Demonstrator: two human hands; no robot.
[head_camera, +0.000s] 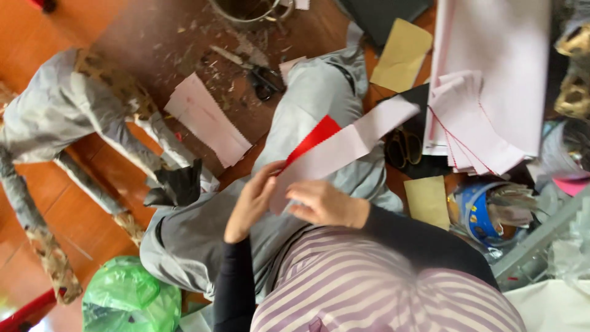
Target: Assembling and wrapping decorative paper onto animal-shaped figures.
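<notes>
Both hands meet over the lap, each at the end of a black sleeve. Left hand (251, 203) stands with its palm turned inward and fingers stretched upward, the tips pinching the near edge of the strips. Right hand (321, 203) lies flatter, knuckles up and wrist bent toward the left hand, its fingers curled and pressing on the pale strip (344, 150) near that strip's lower end.

By size, taking the lap as landmark: the grey trousers (307, 117) run from the lap up toward the top of the view, one knee bent. Left of the lap stands a grey wrapped animal figure (74, 117) with spotted patches and long legs on the orange floor (74, 215). Right of and above the lap lies a wide pale sheet (504, 49), with a fan of cut pale pieces (467, 123) at its lower edge. Below-left of the lap sits a green bag (126, 298).

The pale strip slants from the hands up and right across the lap. Left of the lap and above it lies another pale piece (206, 120) on the floor. A tan sheet (401, 55) lies above-right of the lap. A blue tub (473, 212) sits to the right. A red strip (310, 141) shows from behind the pale strip, over the lap.
</notes>
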